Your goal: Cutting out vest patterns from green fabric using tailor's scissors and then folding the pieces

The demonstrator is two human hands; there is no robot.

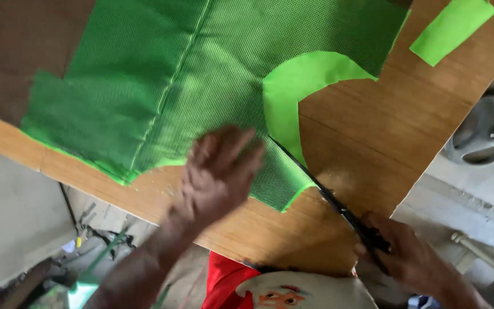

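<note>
Head view, looking down on a wooden desk (373,149) with a slanted near edge.

Landmark: green mesh fabric (190,74), spread flat over the far and middle part of the desk. A stitched seam runs lengthwise down the mesh. A brighter, plain green layer shows under it along the near edge and at the near corner.

Left hand (218,171): flat on the mesh at its near corner, palm down, fingers spread, gripping nothing. Slightly blurred.

Right hand (407,257): off the near right of the mesh, at the desk edge, closed around the handles of black scissors (338,209).

Scissors: long dark blades point from the right hand up and left toward the mesh. Tips meet the mesh's right edge just beside the left hand's fingers. Whether the blades stand apart or together, cannot tell.

Curved strip of bright green cloth (293,91): lies at the mesh's right edge, arching from the blade tips up and right, overlapping the mesh.

Straight bright green strip (453,26): on bare desk, well apart to the far right of the mesh.

Near side of the mesh, below the desk edge: red garment (224,280) and a white printed cloth (310,292). Left of that, tools and clutter on the floor (92,240), blurred. Right of the desk, a grey round object (487,134), unclear.
</note>
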